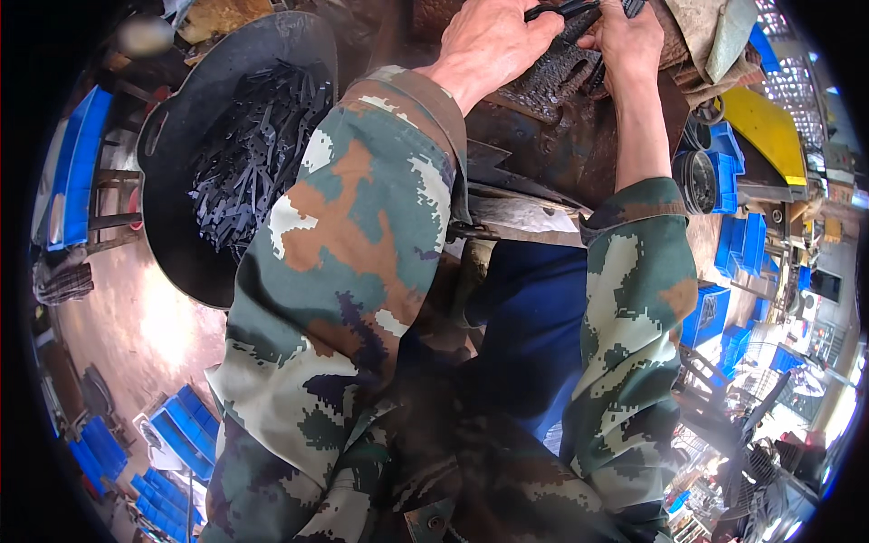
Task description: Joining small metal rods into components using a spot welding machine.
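Note:
At the top edge, my left hand (pixel 496 45) is closed, thumb and fingers around a slim black metal piece (pixel 563 9) that reaches toward the other hand. My right hand (pixel 629 41) is closed too, with dark metal between its fingers; whether it is the same piece I cannot tell. Both hands are over a dark, greasy workbench (pixel 534 149) with a rough, grimy surface. To the left stands a large black tub (pixel 167 208) holding a heap of flat dark metal pieces (pixel 258 154). The tops of both hands' work are cut off by the frame.
Stained cloths (pixel 715 45) lie at the bench's upper right. Beyond them are a yellow panel (pixel 765 136), a round dark can (pixel 697 181) and several blue bins (pixel 742 244). Blue trays (pixel 186 430) stand on the floor at lower left. A pale board (pixel 525 215) edges the bench nearest me.

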The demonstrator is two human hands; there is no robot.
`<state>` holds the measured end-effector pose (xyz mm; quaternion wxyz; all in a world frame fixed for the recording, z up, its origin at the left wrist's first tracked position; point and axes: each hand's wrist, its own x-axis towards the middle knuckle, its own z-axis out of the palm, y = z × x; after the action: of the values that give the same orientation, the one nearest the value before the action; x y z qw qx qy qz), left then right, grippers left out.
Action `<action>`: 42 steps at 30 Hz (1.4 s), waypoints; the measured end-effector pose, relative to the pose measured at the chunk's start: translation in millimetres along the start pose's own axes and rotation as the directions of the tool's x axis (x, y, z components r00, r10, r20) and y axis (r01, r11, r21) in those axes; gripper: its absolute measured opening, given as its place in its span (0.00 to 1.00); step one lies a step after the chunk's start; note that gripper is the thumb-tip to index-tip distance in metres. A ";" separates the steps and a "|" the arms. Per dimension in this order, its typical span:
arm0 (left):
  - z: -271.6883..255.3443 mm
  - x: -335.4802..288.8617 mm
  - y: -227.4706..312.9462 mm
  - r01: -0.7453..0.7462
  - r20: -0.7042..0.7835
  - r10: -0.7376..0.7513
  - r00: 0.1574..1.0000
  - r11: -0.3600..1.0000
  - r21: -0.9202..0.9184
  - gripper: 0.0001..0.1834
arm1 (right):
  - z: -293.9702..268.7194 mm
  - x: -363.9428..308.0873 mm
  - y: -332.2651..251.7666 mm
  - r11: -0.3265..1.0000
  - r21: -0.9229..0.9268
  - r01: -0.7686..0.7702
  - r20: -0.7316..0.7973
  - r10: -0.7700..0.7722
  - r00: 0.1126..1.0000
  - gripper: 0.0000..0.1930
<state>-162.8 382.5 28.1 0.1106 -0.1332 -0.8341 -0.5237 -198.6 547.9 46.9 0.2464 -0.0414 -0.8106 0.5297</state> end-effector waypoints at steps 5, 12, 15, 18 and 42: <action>-2.6 -0.2 -0.7 0.024 0.069 -0.022 0.997 0.999 -0.022 0.28 | 0.2 -2.1 -2.9 1.000 0.014 0.003 0.004 -0.003 1.000 0.16; 3.7 2.1 -5.4 0.009 0.023 -0.009 1.000 1.000 0.001 0.28 | -1.0 -3.5 -4.2 1.000 -0.019 -0.008 -0.001 0.008 1.000 0.16; 1.8 1.6 -4.1 0.047 0.060 -0.045 0.997 0.999 -0.024 0.27 | -0.5 -1.9 -3.6 1.000 -0.027 -0.012 0.002 0.012 1.000 0.16; 1.5 1.0 -2.1 0.040 0.038 -0.040 0.998 0.999 -0.013 0.27 | -0.6 -2.3 -4.2 0.999 -0.029 -0.016 0.005 0.016 1.000 0.16; 3.4 2.4 -6.0 0.020 0.061 -0.021 0.998 1.000 0.014 0.28 | -0.8 -5.3 -4.8 0.999 -0.025 -0.041 0.007 0.041 0.999 0.16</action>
<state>-167.2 383.3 22.4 0.0805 -0.1399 -0.8421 -0.5147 -192.6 544.8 49.5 0.2318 -0.0591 -0.8171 0.5245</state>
